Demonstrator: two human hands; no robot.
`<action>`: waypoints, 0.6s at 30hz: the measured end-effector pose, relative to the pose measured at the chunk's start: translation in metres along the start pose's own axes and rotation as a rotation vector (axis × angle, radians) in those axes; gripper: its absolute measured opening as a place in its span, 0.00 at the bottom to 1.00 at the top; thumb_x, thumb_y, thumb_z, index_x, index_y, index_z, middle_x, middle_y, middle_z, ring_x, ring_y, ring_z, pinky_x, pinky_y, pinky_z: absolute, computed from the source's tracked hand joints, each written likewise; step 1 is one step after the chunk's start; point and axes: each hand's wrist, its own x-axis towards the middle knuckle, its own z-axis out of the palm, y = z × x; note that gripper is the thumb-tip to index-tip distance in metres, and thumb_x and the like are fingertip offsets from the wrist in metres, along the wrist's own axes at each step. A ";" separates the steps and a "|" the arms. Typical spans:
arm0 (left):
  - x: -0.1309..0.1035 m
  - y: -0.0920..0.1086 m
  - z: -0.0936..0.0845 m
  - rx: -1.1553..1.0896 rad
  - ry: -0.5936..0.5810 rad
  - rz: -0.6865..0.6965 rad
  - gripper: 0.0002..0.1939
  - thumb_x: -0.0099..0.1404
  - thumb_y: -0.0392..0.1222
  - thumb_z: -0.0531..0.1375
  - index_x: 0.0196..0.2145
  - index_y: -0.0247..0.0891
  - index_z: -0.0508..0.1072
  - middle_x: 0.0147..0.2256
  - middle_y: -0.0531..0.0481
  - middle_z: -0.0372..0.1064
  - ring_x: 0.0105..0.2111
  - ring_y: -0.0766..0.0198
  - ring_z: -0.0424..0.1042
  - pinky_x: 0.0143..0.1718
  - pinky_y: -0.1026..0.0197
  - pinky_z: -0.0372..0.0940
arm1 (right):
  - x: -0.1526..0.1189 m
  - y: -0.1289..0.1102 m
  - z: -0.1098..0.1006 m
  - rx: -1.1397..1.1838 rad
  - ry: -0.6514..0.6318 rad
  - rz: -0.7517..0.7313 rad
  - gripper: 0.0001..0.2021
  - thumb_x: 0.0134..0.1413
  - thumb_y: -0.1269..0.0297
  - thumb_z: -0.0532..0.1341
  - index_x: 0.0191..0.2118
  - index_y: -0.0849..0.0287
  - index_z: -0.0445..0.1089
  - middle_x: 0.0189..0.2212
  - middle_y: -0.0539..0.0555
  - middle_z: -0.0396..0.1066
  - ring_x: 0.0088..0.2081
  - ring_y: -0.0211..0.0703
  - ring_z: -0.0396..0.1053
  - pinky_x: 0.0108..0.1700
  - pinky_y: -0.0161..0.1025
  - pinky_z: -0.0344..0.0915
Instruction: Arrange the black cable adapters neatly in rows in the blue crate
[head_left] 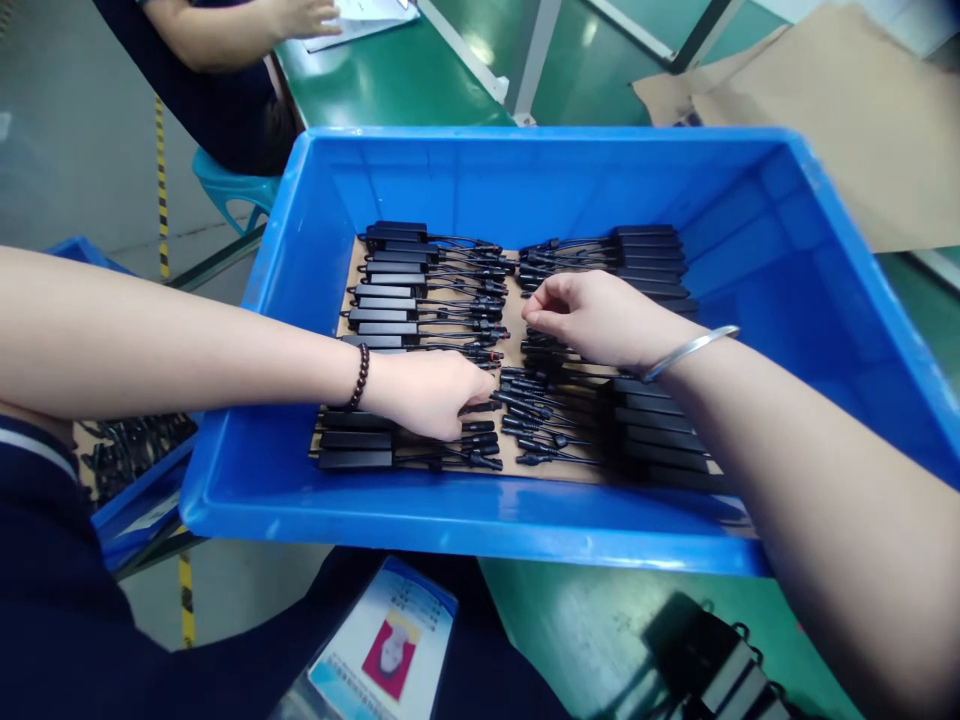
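Note:
Inside a blue plastic bin point(480, 515), black box-shaped modules with short cables lie in two rows on brown cardboard point(513, 335). The left row of modules point(386, 300) and the right row of modules point(649, 250) have their cable connectors turned toward the middle. My left hand point(435, 392) reaches over the left row, fingers curled down among the connectors point(480, 440); what it grips is hidden. Above the right row, my right hand point(596, 315) has thumb and forefinger pinched together near the connectors. Anything between those fingertips is too small to make out.
The bin's high walls surround both hands. More black modules point(731, 670) lie on the green table point(570, 620) at lower right. Another person's arm point(225, 35) rests near papers point(360, 20). Cardboard sheets point(840, 120) and a second bin point(142, 500) flank the main bin.

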 end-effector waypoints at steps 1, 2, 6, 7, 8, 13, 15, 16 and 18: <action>0.000 0.001 0.000 -0.029 0.005 -0.020 0.07 0.44 0.34 0.58 0.24 0.38 0.64 0.21 0.53 0.63 0.19 0.67 0.58 0.20 0.64 0.49 | 0.000 0.000 0.000 -0.004 -0.004 0.006 0.06 0.50 0.65 0.58 0.29 0.60 0.69 0.23 0.51 0.67 0.25 0.36 0.61 0.30 0.34 0.55; 0.001 0.001 0.000 -0.057 0.004 -0.039 0.08 0.44 0.33 0.58 0.26 0.38 0.64 0.21 0.53 0.64 0.19 0.67 0.58 0.20 0.64 0.49 | 0.000 0.000 0.000 -0.009 -0.011 0.011 0.06 0.50 0.65 0.57 0.29 0.60 0.69 0.23 0.51 0.67 0.25 0.36 0.61 0.31 0.34 0.55; 0.002 0.004 -0.003 -0.164 -0.057 0.005 0.10 0.46 0.33 0.59 0.30 0.38 0.65 0.24 0.53 0.66 0.21 0.68 0.60 0.22 0.66 0.51 | -0.002 -0.002 -0.002 -0.012 -0.033 0.006 0.06 0.50 0.65 0.57 0.30 0.61 0.69 0.22 0.51 0.66 0.24 0.35 0.60 0.30 0.34 0.55; 0.002 0.004 -0.003 -0.178 -0.091 0.058 0.09 0.48 0.33 0.58 0.30 0.38 0.66 0.24 0.54 0.66 0.21 0.69 0.61 0.22 0.66 0.52 | -0.002 -0.002 -0.002 -0.009 -0.034 -0.003 0.07 0.50 0.64 0.57 0.30 0.61 0.69 0.22 0.51 0.66 0.24 0.35 0.60 0.31 0.34 0.55; 0.002 0.005 -0.003 -0.183 -0.125 0.115 0.07 0.50 0.33 0.58 0.30 0.38 0.67 0.25 0.55 0.66 0.22 0.69 0.61 0.23 0.67 0.52 | -0.003 -0.003 -0.003 -0.007 -0.036 -0.009 0.07 0.50 0.64 0.57 0.30 0.62 0.69 0.22 0.50 0.66 0.24 0.35 0.59 0.31 0.34 0.55; -0.002 0.006 0.001 -0.118 -0.165 0.191 0.04 0.53 0.36 0.59 0.29 0.37 0.68 0.25 0.54 0.67 0.22 0.68 0.62 0.24 0.66 0.53 | -0.003 -0.004 -0.003 0.001 -0.047 -0.010 0.08 0.49 0.64 0.57 0.30 0.63 0.69 0.22 0.50 0.66 0.23 0.35 0.60 0.31 0.33 0.55; -0.003 0.007 0.003 -0.113 -0.180 0.199 0.07 0.50 0.36 0.62 0.30 0.38 0.68 0.26 0.53 0.68 0.24 0.67 0.63 0.25 0.65 0.54 | -0.003 -0.005 -0.002 0.004 -0.061 -0.015 0.07 0.49 0.64 0.57 0.30 0.63 0.69 0.22 0.50 0.66 0.24 0.35 0.60 0.31 0.33 0.55; -0.004 0.007 0.004 -0.114 -0.191 0.206 0.09 0.49 0.36 0.62 0.31 0.38 0.69 0.27 0.53 0.68 0.25 0.66 0.64 0.26 0.65 0.55 | -0.003 -0.006 -0.002 0.005 -0.071 -0.015 0.07 0.49 0.64 0.57 0.30 0.63 0.68 0.22 0.50 0.66 0.23 0.35 0.60 0.30 0.33 0.55; -0.005 0.009 0.005 -0.108 -0.189 0.206 0.09 0.50 0.36 0.62 0.32 0.39 0.69 0.27 0.52 0.68 0.26 0.65 0.65 0.27 0.65 0.55 | -0.003 -0.007 -0.001 0.008 -0.086 -0.019 0.06 0.49 0.65 0.57 0.30 0.62 0.68 0.22 0.50 0.66 0.23 0.34 0.59 0.30 0.33 0.55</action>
